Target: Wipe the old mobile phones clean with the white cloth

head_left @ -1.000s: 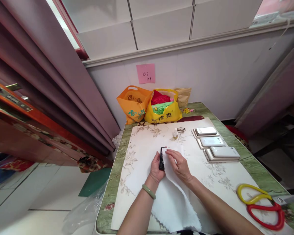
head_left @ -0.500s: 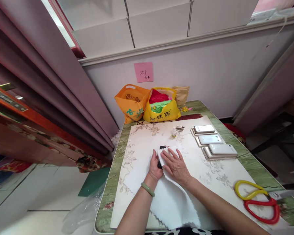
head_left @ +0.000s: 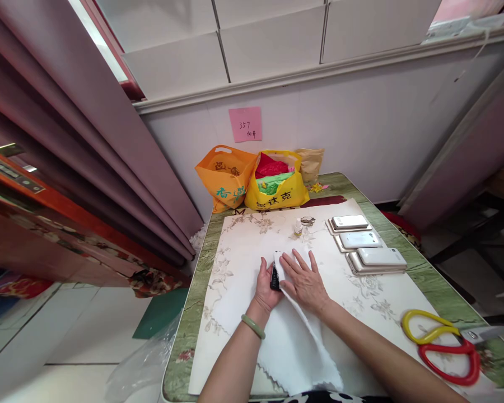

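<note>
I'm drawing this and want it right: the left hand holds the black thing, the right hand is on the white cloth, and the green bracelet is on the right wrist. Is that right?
Not quite: the green bracelet is on the left wrist, as the head view shows. The left hand does hold the black thing, and the right hand is on the white cloth.

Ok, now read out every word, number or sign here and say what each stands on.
"357" on the pink note; the handwriting below is unclear.
"香遇" in teal on the orange bag; darker characters inside it are unclear.
"达克" on the yellow bag; the character before is distorted.
"M", apparently, on the mat beneath the bags.
Too small to read: marks on the pale phones and black device.
</note>
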`<state>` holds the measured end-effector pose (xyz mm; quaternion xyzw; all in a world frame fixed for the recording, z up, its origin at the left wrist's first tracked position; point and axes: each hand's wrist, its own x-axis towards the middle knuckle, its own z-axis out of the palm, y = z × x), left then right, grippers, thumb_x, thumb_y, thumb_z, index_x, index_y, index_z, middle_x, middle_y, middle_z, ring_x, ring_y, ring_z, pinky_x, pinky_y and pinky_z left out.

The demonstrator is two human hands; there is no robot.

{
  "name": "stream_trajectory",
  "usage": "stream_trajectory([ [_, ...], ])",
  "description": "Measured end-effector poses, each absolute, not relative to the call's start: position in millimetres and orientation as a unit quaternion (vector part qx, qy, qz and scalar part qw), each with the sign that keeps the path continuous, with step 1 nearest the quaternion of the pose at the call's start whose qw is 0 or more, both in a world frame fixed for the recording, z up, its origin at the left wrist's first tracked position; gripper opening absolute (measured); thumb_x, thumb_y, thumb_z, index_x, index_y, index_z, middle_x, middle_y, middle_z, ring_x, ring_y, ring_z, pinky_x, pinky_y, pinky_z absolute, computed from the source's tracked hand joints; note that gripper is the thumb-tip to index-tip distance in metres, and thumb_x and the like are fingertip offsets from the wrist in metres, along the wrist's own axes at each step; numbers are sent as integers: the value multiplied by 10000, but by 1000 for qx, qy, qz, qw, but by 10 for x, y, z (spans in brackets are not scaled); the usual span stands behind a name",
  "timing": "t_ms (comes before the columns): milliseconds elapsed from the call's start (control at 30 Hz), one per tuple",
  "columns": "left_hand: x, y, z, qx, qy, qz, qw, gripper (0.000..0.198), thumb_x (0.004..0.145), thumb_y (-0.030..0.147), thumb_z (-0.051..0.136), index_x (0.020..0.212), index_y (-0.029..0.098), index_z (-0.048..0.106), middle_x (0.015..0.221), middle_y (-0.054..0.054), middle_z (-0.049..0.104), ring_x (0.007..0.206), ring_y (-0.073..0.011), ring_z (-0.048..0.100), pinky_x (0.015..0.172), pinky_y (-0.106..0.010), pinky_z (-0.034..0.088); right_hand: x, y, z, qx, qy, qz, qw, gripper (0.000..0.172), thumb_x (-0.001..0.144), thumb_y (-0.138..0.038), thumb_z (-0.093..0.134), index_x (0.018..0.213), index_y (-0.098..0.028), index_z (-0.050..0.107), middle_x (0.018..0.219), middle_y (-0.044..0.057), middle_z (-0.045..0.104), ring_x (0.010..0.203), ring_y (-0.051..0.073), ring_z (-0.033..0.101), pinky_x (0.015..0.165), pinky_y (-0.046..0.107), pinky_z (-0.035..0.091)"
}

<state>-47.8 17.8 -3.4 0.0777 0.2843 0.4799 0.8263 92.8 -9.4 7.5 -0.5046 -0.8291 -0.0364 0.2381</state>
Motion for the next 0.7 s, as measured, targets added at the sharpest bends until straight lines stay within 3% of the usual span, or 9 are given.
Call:
stream_trajectory([
  [200, -564, 95, -101, 72, 323, 465, 821, 647, 818, 625, 530, 1228, 130, 604, 1113, -149, 694, 1088, -312, 628, 1008, -441, 428, 783, -300, -2, -428, -875, -36, 223, 675, 937, -512, 424, 1512, -214, 232, 1520, 40, 341, 1430, 301, 199, 1157, 585, -36],
  [367, -568, 83, -86, 90, 305, 474, 821, 700, 818, 654, 502, 1274, 127, 574, 1109, -159, 694, 1067, -316, 638, 1001, -465, 430, 912, -497, -69, -365, -903, -40, 222, 744, 903, -609, 433, 1509, -225, 232, 1506, 38, 374, 1434, 300, 183, 1151, 599, -44],
  [700, -509, 129, -33, 80, 298, 480, 821, 638, 831, 633, 503, 1218, 136, 605, 1142, -149, 683, 1138, -311, 600, 1056, -455, 381, 865, -145, -13, -509, -831, -47, 219, 658, 951, -470, 419, 1517, -208, 211, 1520, 65, 336, 1420, 320, 225, 1135, 624, -44],
])
